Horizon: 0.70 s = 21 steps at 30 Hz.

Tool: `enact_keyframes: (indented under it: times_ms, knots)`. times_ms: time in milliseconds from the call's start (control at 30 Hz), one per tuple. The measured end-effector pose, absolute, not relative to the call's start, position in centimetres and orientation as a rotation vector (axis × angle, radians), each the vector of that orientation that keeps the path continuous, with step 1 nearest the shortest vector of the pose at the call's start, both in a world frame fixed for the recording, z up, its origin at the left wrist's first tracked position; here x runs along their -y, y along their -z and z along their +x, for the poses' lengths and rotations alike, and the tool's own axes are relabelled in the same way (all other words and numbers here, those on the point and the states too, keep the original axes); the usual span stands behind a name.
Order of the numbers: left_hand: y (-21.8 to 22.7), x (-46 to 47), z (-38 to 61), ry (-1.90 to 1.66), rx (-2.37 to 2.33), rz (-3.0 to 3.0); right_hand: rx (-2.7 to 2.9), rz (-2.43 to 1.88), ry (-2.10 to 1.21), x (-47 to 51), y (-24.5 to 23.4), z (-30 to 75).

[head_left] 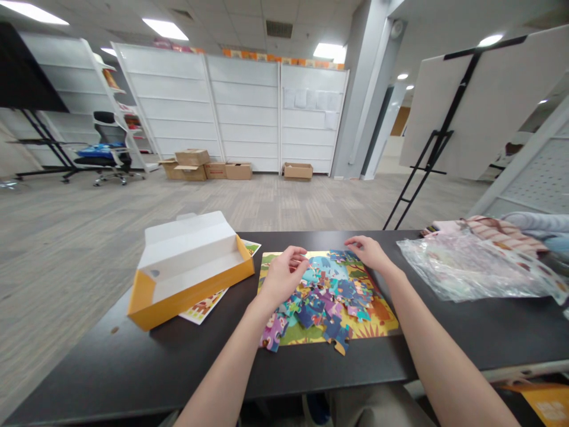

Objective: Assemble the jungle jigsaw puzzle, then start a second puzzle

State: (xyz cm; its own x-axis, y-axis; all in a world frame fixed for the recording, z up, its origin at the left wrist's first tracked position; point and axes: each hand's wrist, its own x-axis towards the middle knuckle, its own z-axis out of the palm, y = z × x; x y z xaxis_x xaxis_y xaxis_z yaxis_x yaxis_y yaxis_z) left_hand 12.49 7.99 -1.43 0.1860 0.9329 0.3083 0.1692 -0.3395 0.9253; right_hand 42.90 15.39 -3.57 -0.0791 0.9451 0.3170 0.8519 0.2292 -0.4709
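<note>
At the near edge of the black bench (133, 370), both forearms reach in from below. Left hand (284, 277) half curled, fingertips at the upper edge of the heap of jigsaw pieces (324, 302); cannot tell whether a piece is pinched there. Right hand (368, 252) palm down, fingers loosely extended, resting at the far end of the heap, no grip visible. Pieces lie loose and overlapped on a printed puzzle board (376, 326), a few overhanging its lower edge onto the bench.

Left of the board: open yellow cardboard box (191, 290), white inside, lid flap raised, sitting on a printed picture sheet (202, 308). Right of the board: crumpled clear plastic bag (462, 267), with striped fabric (502, 231) behind it.

Beyond the bench: grey carpet (284, 198), black easel (420, 178) holding a white board (471, 101), cardboard boxes (191, 165) along the wall, office chair (106, 154), white shelving panels (242, 101).
</note>
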Motion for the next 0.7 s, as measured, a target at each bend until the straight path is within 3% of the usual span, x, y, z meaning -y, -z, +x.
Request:
enact_keyframes:
  times_ms: [233,700]
  knots:
    - [1.7,-8.0,12.4,-1.213,-1.059,1.731,2.163,-1.543,-0.430,-13.9,2.5,43.8]
    - [2.0,-8.1,12.4,-1.187,-1.083,1.835,2.161,-1.529,-0.422,-13.8,2.9,40.9]
